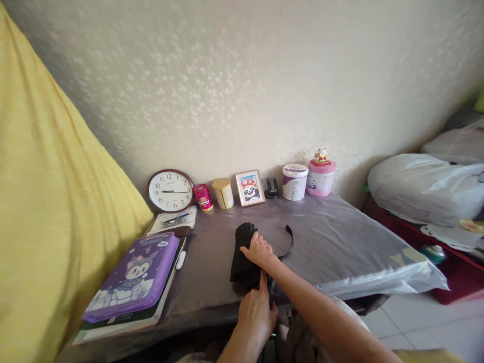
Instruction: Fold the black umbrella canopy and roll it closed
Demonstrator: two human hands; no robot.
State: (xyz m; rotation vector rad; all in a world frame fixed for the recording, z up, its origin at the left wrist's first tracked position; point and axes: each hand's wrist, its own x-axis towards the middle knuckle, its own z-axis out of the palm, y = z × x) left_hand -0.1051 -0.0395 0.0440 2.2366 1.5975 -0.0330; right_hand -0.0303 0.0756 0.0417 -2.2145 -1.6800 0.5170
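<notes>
A black folded umbrella (242, 257) lies on the table, its far end rounded, with a thin black strap (290, 243) curving out to the right. My right hand (258, 249) is closed over the umbrella's right side, thumb across the top. Below it, at the table's near edge, my left hand (256, 311) has its index finger stretched up to the umbrella's near right corner. The left thumb stands apart, and the other left fingers are hidden underneath. My right forearm crosses to the right of the left hand.
Along the wall stand a clock (170, 191), a pink can (203, 197), a yellow-lidded can (223, 194), a framed panda picture (250, 188) and two tubs (295, 182). A purple case (134, 277) lies on books at left. Plastic bags (427, 189) sit at right.
</notes>
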